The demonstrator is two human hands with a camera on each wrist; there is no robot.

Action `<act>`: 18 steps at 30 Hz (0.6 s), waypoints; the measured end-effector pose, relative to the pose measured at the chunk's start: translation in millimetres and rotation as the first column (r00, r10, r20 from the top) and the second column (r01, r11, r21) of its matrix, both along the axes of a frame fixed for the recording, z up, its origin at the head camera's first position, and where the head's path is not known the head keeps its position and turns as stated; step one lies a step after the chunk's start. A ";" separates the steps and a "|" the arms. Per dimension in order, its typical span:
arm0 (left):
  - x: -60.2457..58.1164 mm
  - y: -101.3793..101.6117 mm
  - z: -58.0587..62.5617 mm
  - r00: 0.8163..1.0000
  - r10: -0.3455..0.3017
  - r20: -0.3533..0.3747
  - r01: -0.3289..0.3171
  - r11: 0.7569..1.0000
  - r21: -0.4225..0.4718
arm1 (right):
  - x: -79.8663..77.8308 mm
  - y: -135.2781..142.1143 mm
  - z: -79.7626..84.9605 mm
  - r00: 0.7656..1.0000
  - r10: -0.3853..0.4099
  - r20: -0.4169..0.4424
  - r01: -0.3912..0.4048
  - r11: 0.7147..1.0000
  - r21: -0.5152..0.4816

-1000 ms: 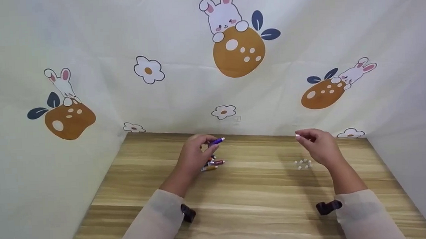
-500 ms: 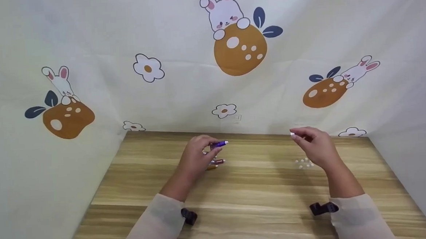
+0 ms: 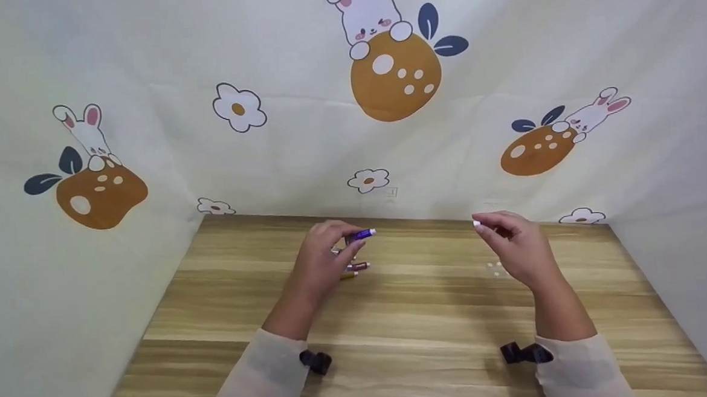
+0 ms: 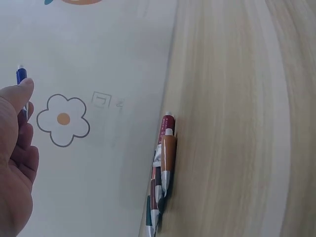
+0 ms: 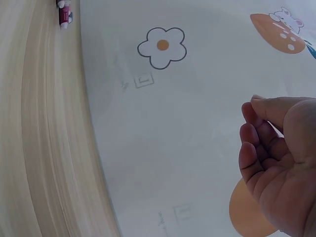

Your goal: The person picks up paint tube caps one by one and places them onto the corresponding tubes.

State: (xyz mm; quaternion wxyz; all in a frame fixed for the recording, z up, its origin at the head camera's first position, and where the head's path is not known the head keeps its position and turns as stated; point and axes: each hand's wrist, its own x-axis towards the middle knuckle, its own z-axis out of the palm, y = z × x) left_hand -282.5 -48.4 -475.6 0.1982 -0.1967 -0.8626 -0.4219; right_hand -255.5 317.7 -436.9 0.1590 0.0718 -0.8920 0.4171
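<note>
My left hand (image 3: 320, 258) pinches a slim purple-blue paint tube (image 3: 364, 234) with a white tip, raised above the table; it also shows as a blue tube (image 4: 21, 75) in the left wrist view. Below and beside that hand lies a pile of paint tubes, among them a dark red tube (image 4: 166, 126) and an ochre tube (image 4: 169, 150) with a silver end. My right hand (image 3: 522, 250) pinches a small white cap (image 3: 476, 223) between thumb and fingertips. Fingers hide the cap in the right wrist view. Several small white caps (image 3: 497, 265) lie under the right hand, partly covered by it.
A wood-grain table (image 3: 409, 329) lies under both arms. Pale cloth with rabbit, fruit and flower prints hangs as a wall (image 3: 303, 159) along its back and sides. Each sleeve carries a black wrist camera (image 3: 317, 362).
The right hand has moved left with its white cap, closer to the left hand, and covers more of the caps on the table. The left hand keeps its paint tube almost in place.
</note>
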 end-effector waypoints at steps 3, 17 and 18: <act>0.7 3.3 -0.1 1.000 -0.003 0.002 0.003 1.000 0.010 | 4.0 -2.1 2.5 1.000 0.009 -0.014 -0.009 1.000 -0.014; 16.9 8.1 2.4 0.998 -0.040 -0.046 0.043 0.998 0.047 | 26.8 -22.4 19.9 0.994 0.042 -0.103 -0.039 0.999 0.035; 18.3 9.1 4.1 0.997 -0.047 -0.061 0.050 0.998 0.049 | 28.2 -23.5 20.9 0.993 0.043 -0.108 -0.039 0.998 0.041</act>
